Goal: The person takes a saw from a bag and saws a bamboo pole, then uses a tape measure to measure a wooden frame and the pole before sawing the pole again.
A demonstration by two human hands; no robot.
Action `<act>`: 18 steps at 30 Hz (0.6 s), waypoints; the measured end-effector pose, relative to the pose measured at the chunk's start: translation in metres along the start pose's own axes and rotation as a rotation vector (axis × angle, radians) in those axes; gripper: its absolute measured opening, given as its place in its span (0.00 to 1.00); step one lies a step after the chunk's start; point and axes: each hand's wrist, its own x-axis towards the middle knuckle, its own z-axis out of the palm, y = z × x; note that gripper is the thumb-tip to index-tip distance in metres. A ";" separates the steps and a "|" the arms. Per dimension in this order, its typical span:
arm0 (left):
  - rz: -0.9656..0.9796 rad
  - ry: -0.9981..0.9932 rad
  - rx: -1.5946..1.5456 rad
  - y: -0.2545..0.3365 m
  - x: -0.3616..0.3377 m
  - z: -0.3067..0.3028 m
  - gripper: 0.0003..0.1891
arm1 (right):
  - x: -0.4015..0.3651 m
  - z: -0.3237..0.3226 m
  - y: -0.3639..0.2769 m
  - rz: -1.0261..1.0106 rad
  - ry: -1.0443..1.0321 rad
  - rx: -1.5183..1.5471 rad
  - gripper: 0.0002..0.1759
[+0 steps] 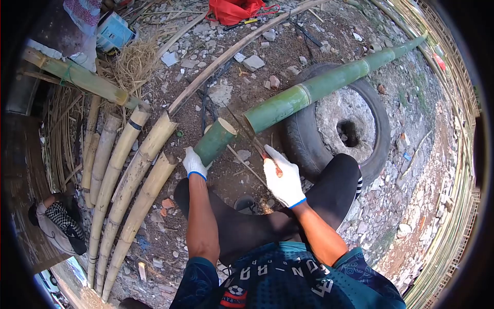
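My left hand (195,163), in a white glove with a blue cuff, is wrapped round a short piece of green bamboo (214,141). Its pale cut end tilts up toward the long bamboo pole. In my right hand (283,177), gloved the same way, is the reddish handle of a hand saw (249,132); its thin dark blade points up and left, between the piece and the pole. The long green bamboo pole (329,85) rests across a tire (303,141), its open cut end beside the blade. A gap separates the short piece from the pole.
Concrete with a hole (334,110) fills the tire. Several dry bamboo poles (136,177) lie at left, near another green pole (85,77). A red bag (234,10) and a bucket (114,33) are at the back. Another person (59,221) is at far left. Rubble covers the ground.
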 end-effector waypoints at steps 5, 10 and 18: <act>0.471 0.288 0.307 -0.016 0.076 -0.030 0.34 | -0.023 -0.090 -0.059 0.219 -0.097 0.044 0.22; 0.560 0.252 0.472 -0.004 0.072 -0.016 0.36 | 0.001 -0.105 -0.043 0.240 0.118 0.099 0.23; 0.598 0.778 0.597 -0.004 0.040 0.002 0.42 | -0.001 -0.149 -0.020 0.151 0.501 0.282 0.26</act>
